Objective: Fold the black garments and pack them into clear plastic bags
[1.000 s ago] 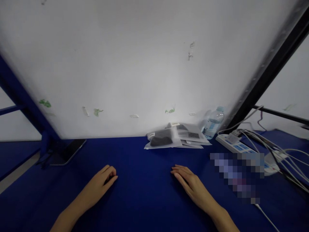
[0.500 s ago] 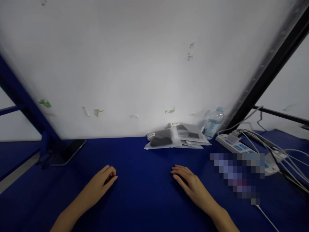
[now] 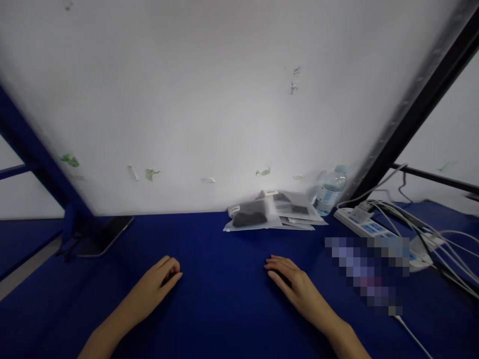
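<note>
Left hand point(image 3: 155, 286) and right hand point(image 3: 295, 284) rest empty, fingers loosely curled, on the blue cloth tabletop point(image 3: 224, 309); nearest, the stacked clear plastic pouches point(image 3: 269, 212); lifting the top pouch calls for an edge pinch

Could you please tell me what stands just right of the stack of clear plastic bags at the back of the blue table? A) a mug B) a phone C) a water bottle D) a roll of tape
C: a water bottle stands upright against the white panel, just right of the stack of clear plastic bags; the phone lies far to the left.
</note>
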